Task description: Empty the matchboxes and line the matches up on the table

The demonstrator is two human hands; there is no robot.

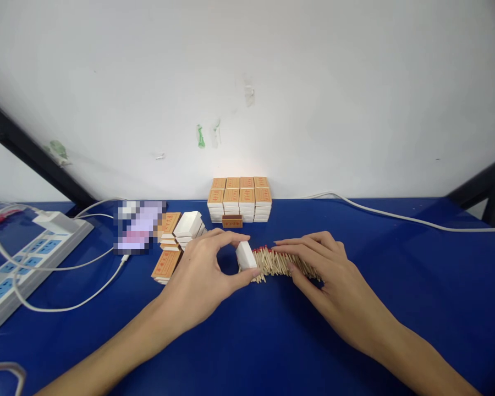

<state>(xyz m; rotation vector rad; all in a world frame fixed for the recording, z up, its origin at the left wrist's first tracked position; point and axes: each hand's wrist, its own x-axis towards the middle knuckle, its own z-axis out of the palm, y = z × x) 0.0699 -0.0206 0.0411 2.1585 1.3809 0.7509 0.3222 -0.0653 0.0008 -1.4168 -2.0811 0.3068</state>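
My left hand [206, 261] is closed on a white matchbox tray [246, 255], pinched between thumb and fingertips. The tray is tilted at the left end of a row of loose matches [268, 261]. Their red heads face away from me, and their bare sticks point towards me. Over the right part of this row lies my right hand [319, 264]. Its fingertips rest along the match heads and its thumb is on the sticks, so a bunch of matches is between them. The palm hides some of the matches.
Stacked matchboxes [239, 202] stand against the wall, with a brown matchbox sleeve [232, 221] in front. More matchbox sleeves [166, 264] and white trays [188, 224] lie left of my left hand. A blurred phone [140, 225], white cables and a power strip [28, 264] occupy the left side.
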